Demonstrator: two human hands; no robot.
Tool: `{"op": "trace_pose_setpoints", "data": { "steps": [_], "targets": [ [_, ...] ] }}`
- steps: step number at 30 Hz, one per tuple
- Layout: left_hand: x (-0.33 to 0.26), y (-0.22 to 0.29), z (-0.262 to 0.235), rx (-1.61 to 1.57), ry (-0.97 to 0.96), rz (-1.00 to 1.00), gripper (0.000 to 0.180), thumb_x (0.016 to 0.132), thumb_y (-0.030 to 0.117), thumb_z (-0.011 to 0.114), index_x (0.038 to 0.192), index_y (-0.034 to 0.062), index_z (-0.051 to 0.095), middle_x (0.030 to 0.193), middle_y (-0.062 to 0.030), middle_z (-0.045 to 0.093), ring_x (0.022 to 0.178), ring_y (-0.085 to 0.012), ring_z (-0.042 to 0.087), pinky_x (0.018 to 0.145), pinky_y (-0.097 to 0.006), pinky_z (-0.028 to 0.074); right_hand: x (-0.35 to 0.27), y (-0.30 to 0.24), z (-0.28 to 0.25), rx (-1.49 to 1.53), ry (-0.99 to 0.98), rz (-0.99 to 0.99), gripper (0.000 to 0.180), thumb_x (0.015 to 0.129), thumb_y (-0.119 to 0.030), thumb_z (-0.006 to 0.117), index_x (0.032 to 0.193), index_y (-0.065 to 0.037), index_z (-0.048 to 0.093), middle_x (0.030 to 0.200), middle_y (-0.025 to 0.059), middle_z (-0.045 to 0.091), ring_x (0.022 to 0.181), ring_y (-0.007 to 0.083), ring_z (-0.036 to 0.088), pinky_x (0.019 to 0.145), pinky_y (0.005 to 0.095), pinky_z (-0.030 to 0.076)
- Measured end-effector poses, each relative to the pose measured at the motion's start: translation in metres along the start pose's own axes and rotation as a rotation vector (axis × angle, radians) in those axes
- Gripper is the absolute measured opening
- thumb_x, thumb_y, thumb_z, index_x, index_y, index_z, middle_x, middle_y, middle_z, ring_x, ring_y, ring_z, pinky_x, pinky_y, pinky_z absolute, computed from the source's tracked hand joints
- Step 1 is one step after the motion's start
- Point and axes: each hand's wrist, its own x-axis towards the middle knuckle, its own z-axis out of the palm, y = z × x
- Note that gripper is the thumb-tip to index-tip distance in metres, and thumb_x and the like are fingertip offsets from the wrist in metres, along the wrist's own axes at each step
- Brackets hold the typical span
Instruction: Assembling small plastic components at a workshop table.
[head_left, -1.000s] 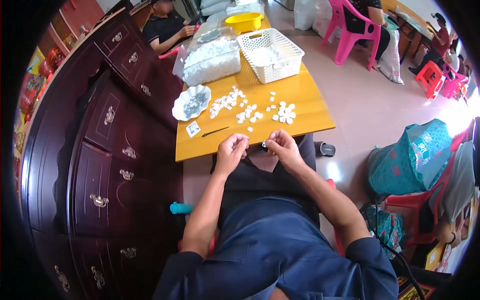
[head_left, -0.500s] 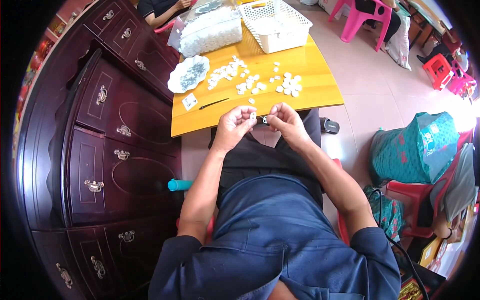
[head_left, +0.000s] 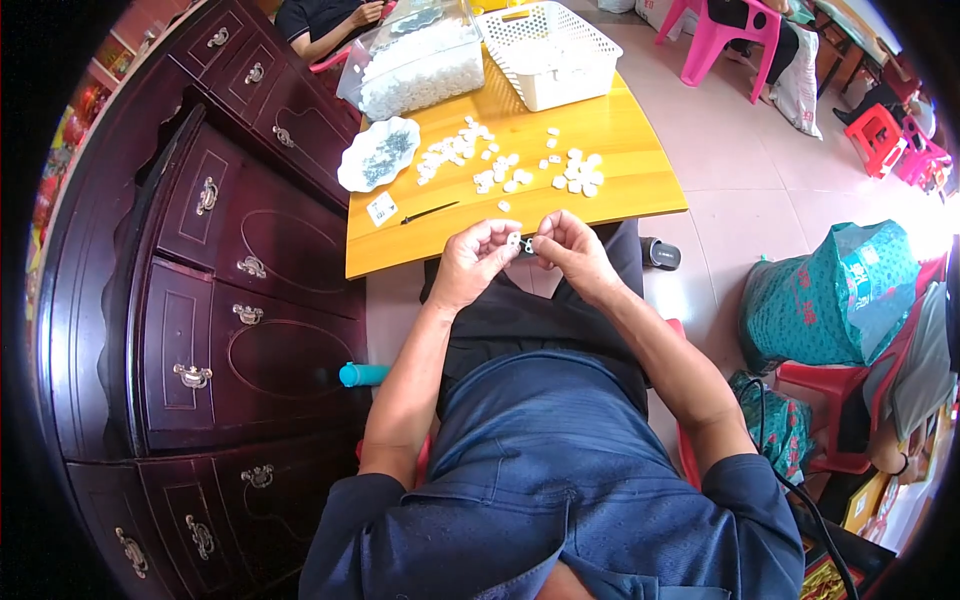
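Just off the table's front edge, my left hand point(head_left: 470, 262) pinches a small white plastic piece point(head_left: 514, 240) between thumb and fingers. Close beside it, my right hand point(head_left: 572, 252) is closed on a tiny dark-and-white part point(head_left: 529, 245). The two parts are side by side, and whether they touch is too small to tell. Beyond my hands, loose white pieces point(head_left: 575, 180) lie in groups on the yellow wooden table point(head_left: 630, 150). A scalloped white dish point(head_left: 350, 165) with small grey parts sits at the left, near a thin black tool point(head_left: 430, 212) and a small white printed card point(head_left: 381, 208).
At the table's back stand a clear bin point(head_left: 420, 75) full of white pieces and a white perforated basket point(head_left: 555, 60). A dark wooden cabinet point(head_left: 250, 250) lines my left. Turquoise bags point(head_left: 830, 290) rest at my right. Another person's arm point(head_left: 330, 35) shows at the far left.
My two hands have drawn slightly closer together, bringing the white piece and the dark-and-white part nearly into contact. The view has shifted slightly.
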Motion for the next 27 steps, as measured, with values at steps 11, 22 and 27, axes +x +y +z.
{"op": "trace_pose_setpoints", "data": {
  "steps": [11, 22, 27],
  "targets": [
    [0.002, -0.002, 0.000, -0.051, -0.013, -0.030, 0.026, 0.095, 0.004, 0.068, 0.121, 0.0004, 0.066, 0.099, -0.0011, 0.070, 0.083, -0.0058, 0.064, 0.073, -0.022, 0.053, 0.003, 0.001, -0.001, 0.001, -0.002, 0.001, 0.012, 0.096, -0.006, 0.066, 0.101, -0.006, 0.055, 0.083, -0.0019, 0.059, 0.070, 0.0067, 0.056, 0.064, 0.0217, 0.046],
    [-0.002, -0.006, 0.008, -0.028, -0.048, -0.008, 0.025, 0.095, 0.002, 0.068, 0.120, 0.0015, 0.068, 0.098, 0.0007, 0.069, 0.082, -0.0058, 0.062, 0.072, -0.022, 0.052, -0.001, 0.006, 0.001, 0.005, 0.023, -0.019, 0.012, 0.094, -0.005, 0.066, 0.100, -0.005, 0.057, 0.083, 0.0003, 0.062, 0.071, 0.0077, 0.057, 0.064, 0.0231, 0.047],
    [-0.002, -0.006, 0.004, 0.010, -0.064, -0.025, 0.026, 0.096, 0.004, 0.067, 0.121, 0.0000, 0.067, 0.106, -0.0028, 0.072, 0.089, -0.0077, 0.066, 0.078, -0.023, 0.055, -0.005, 0.006, 0.006, 0.072, 0.058, 0.048, 0.012, 0.095, -0.006, 0.067, 0.101, -0.004, 0.058, 0.078, 0.0000, 0.061, 0.067, 0.0067, 0.055, 0.060, 0.0214, 0.045]
  ]
}}
